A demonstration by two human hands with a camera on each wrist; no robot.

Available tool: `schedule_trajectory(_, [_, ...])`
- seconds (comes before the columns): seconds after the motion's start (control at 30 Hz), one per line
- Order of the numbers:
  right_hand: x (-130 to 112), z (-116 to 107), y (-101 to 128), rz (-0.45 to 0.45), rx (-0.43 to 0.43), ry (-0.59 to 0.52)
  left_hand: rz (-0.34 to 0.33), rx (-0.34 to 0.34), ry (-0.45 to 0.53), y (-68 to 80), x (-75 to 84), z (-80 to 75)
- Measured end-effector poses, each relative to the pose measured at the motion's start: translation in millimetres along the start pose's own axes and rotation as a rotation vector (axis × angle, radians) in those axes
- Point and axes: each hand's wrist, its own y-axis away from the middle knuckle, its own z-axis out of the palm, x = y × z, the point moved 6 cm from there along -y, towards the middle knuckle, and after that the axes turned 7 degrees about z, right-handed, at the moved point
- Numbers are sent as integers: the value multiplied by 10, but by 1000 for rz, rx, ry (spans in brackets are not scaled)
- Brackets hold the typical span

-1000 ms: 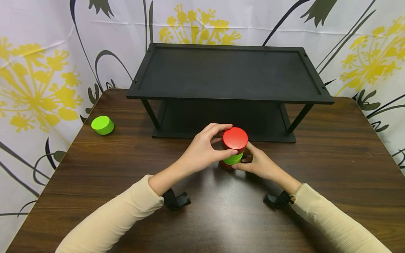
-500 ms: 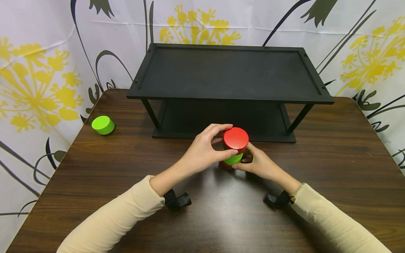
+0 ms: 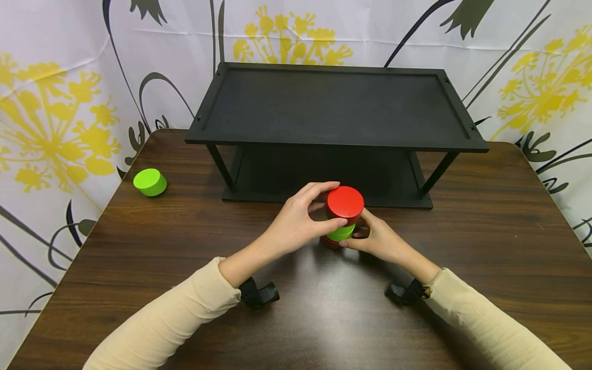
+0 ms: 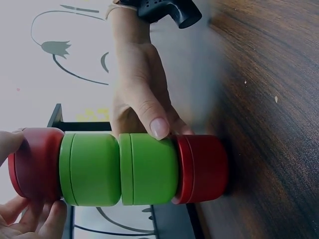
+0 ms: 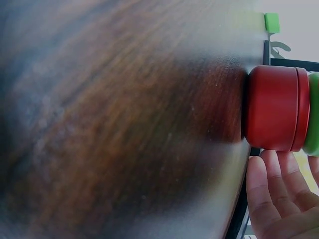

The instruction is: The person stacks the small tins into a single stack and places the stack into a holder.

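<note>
Four-sided grip aside, several small round lidded tins form one upright stack in the middle of the table. At its top is a red tin (image 3: 345, 202), gripped between the thumb and fingers of my left hand (image 3: 300, 216). Below it, the left wrist view shows an upper green tin (image 4: 94, 169), then a lower green tin (image 4: 152, 169). A bottom red tin (image 4: 207, 169) stands on the table. My right hand (image 3: 381, 237) holds the stack low from the right, its thumb on the lower green tin near the bottom red one.
A black two-tier shelf (image 3: 333, 105) stands right behind the stack. One more green tin (image 3: 150, 182) sits at the table's left side. Behind everything hangs a white curtain (image 3: 180, 36) with a flower print. The dark wooden table (image 3: 499, 246) extends on both sides.
</note>
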Motion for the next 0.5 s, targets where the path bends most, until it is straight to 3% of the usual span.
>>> schedule_trajectory(0.5, [-5,5,-4,-6,2,-3,12,10,36,32,-8,-30])
